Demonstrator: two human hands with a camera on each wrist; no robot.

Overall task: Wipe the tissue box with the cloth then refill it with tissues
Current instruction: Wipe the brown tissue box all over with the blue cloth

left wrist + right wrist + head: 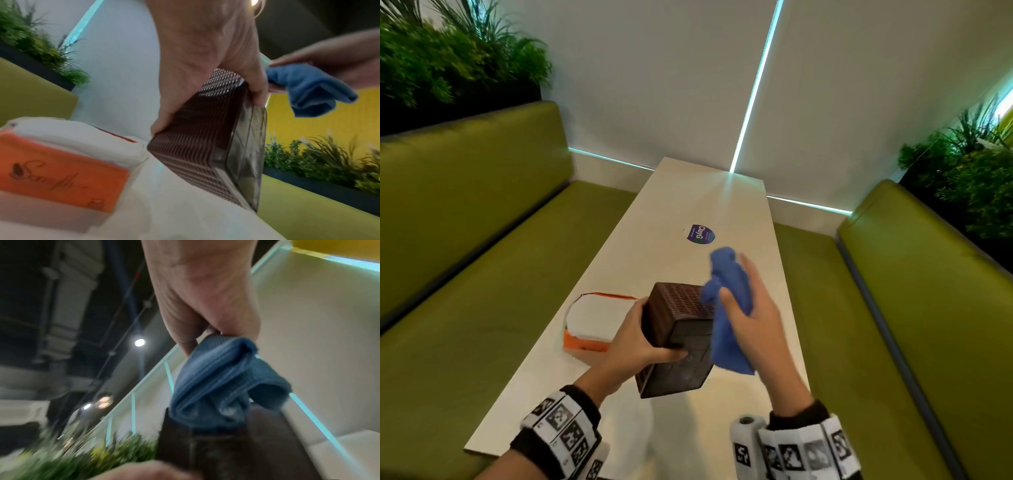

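A dark brown perforated tissue box (678,339) is tilted over the near part of the white table (722,205). My left hand (657,329) grips it from the left, with the thumb on its smooth face. The left wrist view shows the same grip (207,113) on the box (205,146). My right hand (736,277) holds a bunched blue cloth (729,308) against the box's upper right edge. In the right wrist view the cloth (222,378) hangs from the fingers (205,335) onto the box (216,443). An orange and white tissue pack (595,322) lies left of the box.
A round purple sticker (700,234) is on the table's middle. Green padded benches (465,240) (893,274) run along both sides. Planters with green plants (448,61) (969,178) stand behind the benches. A white wall closes the table's far end.
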